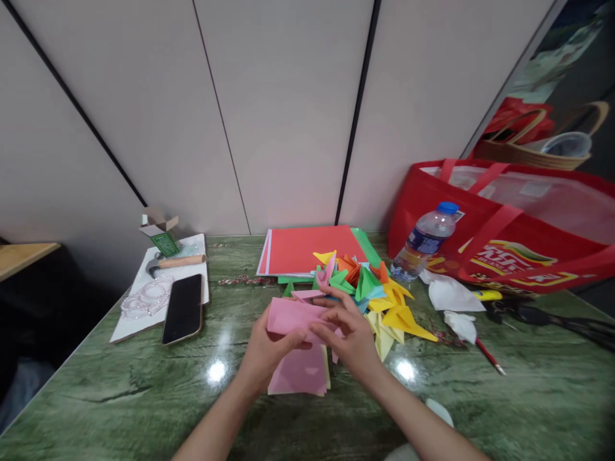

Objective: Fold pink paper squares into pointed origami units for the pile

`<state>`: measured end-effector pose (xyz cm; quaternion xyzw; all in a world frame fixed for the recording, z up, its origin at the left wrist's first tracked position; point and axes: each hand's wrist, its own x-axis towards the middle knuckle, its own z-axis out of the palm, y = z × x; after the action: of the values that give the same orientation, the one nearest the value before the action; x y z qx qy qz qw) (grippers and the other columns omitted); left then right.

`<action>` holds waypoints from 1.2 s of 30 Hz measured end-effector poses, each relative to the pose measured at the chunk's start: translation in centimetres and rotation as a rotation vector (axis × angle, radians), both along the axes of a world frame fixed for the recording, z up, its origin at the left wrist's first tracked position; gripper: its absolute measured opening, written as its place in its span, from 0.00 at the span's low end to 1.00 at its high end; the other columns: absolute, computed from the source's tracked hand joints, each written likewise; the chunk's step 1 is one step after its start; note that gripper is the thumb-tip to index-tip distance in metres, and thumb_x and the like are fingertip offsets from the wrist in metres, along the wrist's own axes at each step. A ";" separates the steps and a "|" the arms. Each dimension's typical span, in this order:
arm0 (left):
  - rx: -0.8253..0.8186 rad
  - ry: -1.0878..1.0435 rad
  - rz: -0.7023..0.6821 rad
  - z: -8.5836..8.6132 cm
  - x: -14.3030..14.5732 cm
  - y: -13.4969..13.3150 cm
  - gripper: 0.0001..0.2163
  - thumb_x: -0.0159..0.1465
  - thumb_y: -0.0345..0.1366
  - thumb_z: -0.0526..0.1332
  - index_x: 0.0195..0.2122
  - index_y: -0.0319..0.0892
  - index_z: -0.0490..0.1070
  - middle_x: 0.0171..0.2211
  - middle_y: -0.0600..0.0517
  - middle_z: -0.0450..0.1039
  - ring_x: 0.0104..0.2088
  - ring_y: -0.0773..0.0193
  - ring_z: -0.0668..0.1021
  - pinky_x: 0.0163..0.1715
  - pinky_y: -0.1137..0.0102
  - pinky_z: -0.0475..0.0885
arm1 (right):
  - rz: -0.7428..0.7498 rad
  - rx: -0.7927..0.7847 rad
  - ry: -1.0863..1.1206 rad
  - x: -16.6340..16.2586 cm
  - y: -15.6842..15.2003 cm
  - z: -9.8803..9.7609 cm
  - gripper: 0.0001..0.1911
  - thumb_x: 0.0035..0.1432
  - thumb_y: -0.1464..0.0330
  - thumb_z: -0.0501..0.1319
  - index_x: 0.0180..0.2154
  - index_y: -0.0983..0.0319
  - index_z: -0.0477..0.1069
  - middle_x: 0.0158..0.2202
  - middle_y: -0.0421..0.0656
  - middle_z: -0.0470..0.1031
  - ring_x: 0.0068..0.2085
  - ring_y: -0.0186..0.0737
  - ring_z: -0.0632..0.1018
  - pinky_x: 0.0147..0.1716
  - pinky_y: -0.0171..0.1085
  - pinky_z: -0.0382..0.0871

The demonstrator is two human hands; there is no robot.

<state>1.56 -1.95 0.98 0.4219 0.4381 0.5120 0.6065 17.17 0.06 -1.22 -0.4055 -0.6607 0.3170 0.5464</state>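
Observation:
Between my two hands I hold a pink sheet of paper (293, 315), folded over and raised above the table. My left hand (269, 349) grips its left side, thumb across the front. On the right side, the thumb and fingertips of my right hand (346, 323) pinch the paper, with the other fingers bent above it. Under the hands lies a stack of square paper (298, 372), pink on top with pale yellow edges showing. Just beyond, a pile of folded paper pieces (368, 282) in several colours is partly hidden by my right hand.
Coloured sheets (312, 246) lie at the back by the wall. On the left are a phone (183, 308), a hammer (180, 260), beads (148, 298) and a small green box (164, 240). A water bottle (425, 240), red bag (528, 224) and red pencil (489, 355) are right.

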 end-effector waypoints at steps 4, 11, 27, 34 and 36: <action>-0.014 0.057 0.006 -0.2 -0.3 0.2 0.15 0.51 0.35 0.66 0.39 0.37 0.69 0.32 0.49 0.74 0.31 0.62 0.76 0.32 0.65 0.76 | -0.025 -0.168 -0.003 0.0 0.1 -0.4 0.09 0.48 0.64 0.63 0.24 0.62 0.68 0.26 0.42 0.72 0.28 0.37 0.73 0.26 0.33 0.67; -0.054 0.004 0.024 -0.2 -0.9 0.9 0.14 0.53 0.39 0.63 0.38 0.38 0.69 0.30 0.51 0.74 0.28 0.65 0.75 0.29 0.68 0.74 | -0.058 -0.118 -0.074 0.2 0.2 -0.6 0.13 0.46 0.64 0.64 0.36 0.61 0.71 0.29 0.42 0.75 0.29 0.37 0.75 0.26 0.32 0.68; -0.011 0.092 0.042 -0.9 -1.0 0.8 0.16 0.54 0.42 0.62 0.41 0.40 0.69 0.27 0.53 0.71 0.23 0.69 0.70 0.23 0.75 0.66 | -0.024 -0.132 -0.139 0.2 0.4 -0.8 0.08 0.48 0.66 0.64 0.32 0.61 0.75 0.31 0.43 0.78 0.30 0.39 0.76 0.28 0.34 0.68; -0.019 0.141 0.112 -0.8 -0.8 0.8 0.15 0.55 0.45 0.60 0.37 0.39 0.71 0.24 0.53 0.68 0.23 0.68 0.68 0.22 0.76 0.63 | -0.014 -0.103 -0.144 0.3 0.4 -1.1 0.08 0.49 0.65 0.63 0.31 0.61 0.75 0.30 0.43 0.78 0.29 0.39 0.76 0.28 0.35 0.68; -0.007 0.174 0.133 -1.1 -0.9 0.8 0.14 0.56 0.44 0.59 0.36 0.39 0.71 0.24 0.54 0.68 0.23 0.69 0.67 0.22 0.76 0.62 | -0.015 -0.100 -0.155 0.3 0.4 -1.1 0.08 0.49 0.64 0.63 0.31 0.61 0.75 0.29 0.43 0.78 0.28 0.39 0.75 0.27 0.34 0.68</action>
<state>0.64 -1.15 -0.10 0.4325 0.5182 0.5111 0.5322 17.44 0.49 -2.33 -0.4607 -0.6813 0.3129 0.4750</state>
